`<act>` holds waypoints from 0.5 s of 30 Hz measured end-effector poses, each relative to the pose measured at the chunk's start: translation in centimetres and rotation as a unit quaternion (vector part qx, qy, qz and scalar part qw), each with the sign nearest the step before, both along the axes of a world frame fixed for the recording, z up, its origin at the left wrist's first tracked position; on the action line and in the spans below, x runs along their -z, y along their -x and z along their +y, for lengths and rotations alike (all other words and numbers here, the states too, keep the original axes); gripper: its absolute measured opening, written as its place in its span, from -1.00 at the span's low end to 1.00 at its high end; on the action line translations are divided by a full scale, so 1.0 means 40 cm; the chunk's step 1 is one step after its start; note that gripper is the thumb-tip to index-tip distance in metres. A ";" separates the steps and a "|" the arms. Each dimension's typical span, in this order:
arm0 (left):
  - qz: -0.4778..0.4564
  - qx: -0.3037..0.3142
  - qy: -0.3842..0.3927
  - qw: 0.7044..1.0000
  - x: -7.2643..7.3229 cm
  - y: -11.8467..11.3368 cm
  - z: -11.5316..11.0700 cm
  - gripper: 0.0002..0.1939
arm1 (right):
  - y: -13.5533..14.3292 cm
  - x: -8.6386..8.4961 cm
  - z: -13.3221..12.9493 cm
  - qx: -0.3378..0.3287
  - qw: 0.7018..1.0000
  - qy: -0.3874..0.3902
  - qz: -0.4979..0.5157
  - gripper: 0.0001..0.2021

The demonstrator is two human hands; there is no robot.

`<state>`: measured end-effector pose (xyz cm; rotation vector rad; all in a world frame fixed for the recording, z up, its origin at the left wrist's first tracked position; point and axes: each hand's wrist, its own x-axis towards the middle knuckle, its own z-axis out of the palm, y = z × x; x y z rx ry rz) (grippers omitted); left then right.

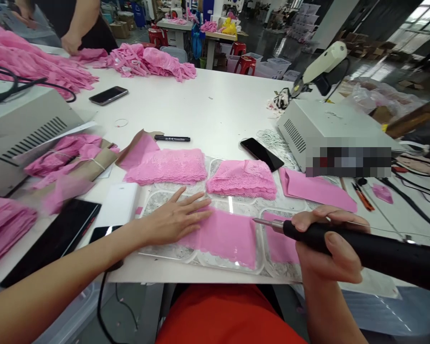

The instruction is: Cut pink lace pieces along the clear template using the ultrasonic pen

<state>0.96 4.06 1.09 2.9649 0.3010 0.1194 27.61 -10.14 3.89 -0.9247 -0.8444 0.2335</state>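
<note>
My left hand (175,217) lies flat with its fingers spread, fingertips over the left part of a pink fabric piece (229,236) on a clear plastic template (260,246). In my right hand (329,248) is a black handheld tool (372,251), with fingers wrapped round its grip. The tool's metal tip points left, at the upper right corner of the pink piece; whether it touches is too small to tell. Another pink piece (281,243) lies under and beside the tool. Behind the template are two stacks of pink lace, one left (179,165) and one right (241,177).
Grey boxes stand left (21,129) and right (337,136). Phones (109,95) (261,153), a marker (172,138), a white box (118,203) and orange snips (363,197) lie around. A cable hangs over the front edge. Across the table, a person's hand (70,43) touches pink fabric.
</note>
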 end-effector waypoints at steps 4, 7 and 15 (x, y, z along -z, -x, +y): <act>-0.013 -0.022 0.054 0.998 -0.019 0.020 0.013 -0.58 | 0.047 -0.019 0.010 0.028 0.998 -0.003 0.057 -0.73; -0.041 -0.051 0.109 0.992 -0.017 0.042 0.021 -0.68 | 0.086 -0.026 0.017 -0.021 0.995 0.034 0.091 -0.74; -0.034 -0.097 0.161 0.982 -0.004 0.084 0.000 -0.65 | 0.191 0.000 0.037 -0.261 0.960 0.032 0.092 -0.75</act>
